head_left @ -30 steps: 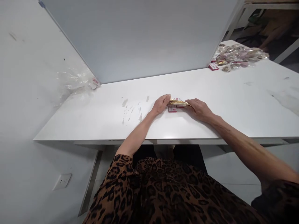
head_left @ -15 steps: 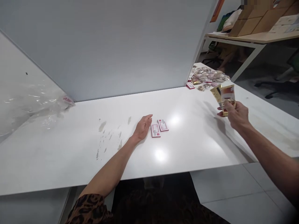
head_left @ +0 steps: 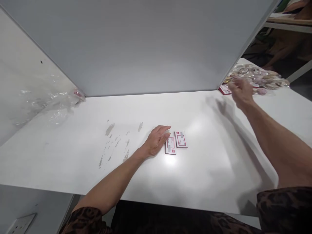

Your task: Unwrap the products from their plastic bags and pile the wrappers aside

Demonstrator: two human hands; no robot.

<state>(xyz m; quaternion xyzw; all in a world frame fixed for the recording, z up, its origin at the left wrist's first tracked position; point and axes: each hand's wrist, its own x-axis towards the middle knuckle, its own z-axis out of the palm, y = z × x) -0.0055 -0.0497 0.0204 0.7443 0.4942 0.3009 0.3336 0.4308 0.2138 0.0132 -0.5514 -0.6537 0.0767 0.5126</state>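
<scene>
My left hand [head_left: 157,139] rests on the white table [head_left: 117,175] with its fingers stretched out. Its thumb lies at the top left corner of a white card-like pack with a red border [head_left: 170,146]; whether it presses on it I cannot tell. A second such pack [head_left: 181,139] lies close beside the first, slightly turned. At the far right, my right hand [head_left: 241,92] is over the near edge of a heap of clear-wrapped packets [head_left: 260,76]. Motion blurs its fingers, so anything in them is hidden. Another red-and-white pack [head_left: 225,90] lies just left of this hand.
A tall grey panel [head_left: 146,48] stands along the table's back edge. Crumpled clear plastic bags [head_left: 56,104] lie in the left corner by the white side wall. Worn marks [head_left: 109,130] spot the tabletop. Another table [head_left: 290,26] stands beyond the panel at right.
My right hand has moved from the right side of the table to the heap; the gold and orange packets it held no longer show clearly. My left hand stays by the packs. The view has shifted.
</scene>
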